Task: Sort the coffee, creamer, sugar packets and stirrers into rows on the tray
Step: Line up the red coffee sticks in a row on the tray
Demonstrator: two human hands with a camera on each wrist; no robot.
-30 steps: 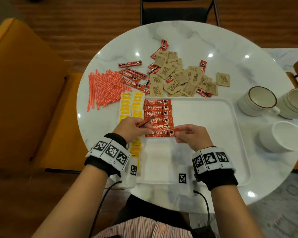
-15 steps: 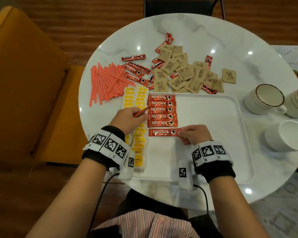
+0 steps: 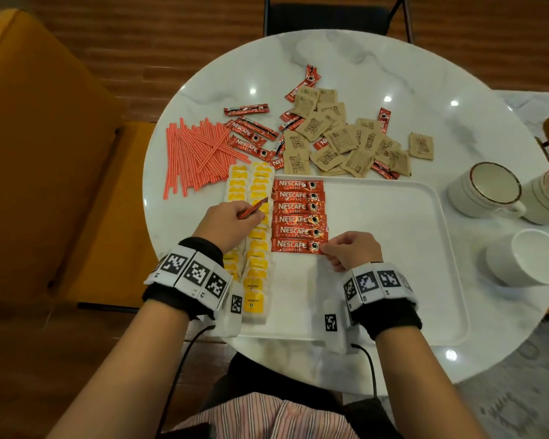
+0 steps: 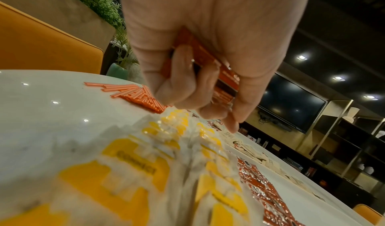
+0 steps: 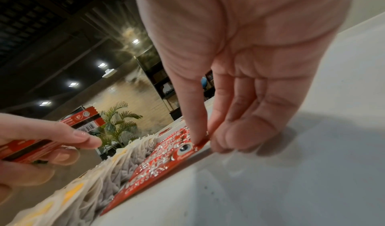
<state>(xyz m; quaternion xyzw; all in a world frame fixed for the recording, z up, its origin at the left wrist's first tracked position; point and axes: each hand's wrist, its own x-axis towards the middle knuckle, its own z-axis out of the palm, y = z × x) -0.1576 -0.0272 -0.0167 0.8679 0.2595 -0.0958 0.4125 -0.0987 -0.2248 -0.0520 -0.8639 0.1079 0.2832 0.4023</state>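
Observation:
On the white tray (image 3: 393,248) lies a column of several red coffee sachets (image 3: 298,213) beside two columns of yellow-and-white creamer packets (image 3: 254,248). My right hand (image 3: 346,248) pinches the right end of the nearest coffee sachet (image 3: 293,245) (image 5: 166,160), which lies flat on the tray. My left hand (image 3: 229,223) hovers over the creamers and grips a few red coffee sachets (image 3: 252,210) (image 4: 208,61). Loose coffee sachets (image 3: 251,137), brown sugar packets (image 3: 346,141) and red stirrers (image 3: 194,153) lie on the table beyond the tray.
Three white cups (image 3: 488,188) stand on the round marble table (image 3: 377,64) to the right of the tray. A yellow chair (image 3: 45,153) is at the left and a dark chair (image 3: 330,14) at the far side.
The right hand has slid the nearest coffee sachet up against the column of sachets. The left hand with its sachets has stayed over the creamers.

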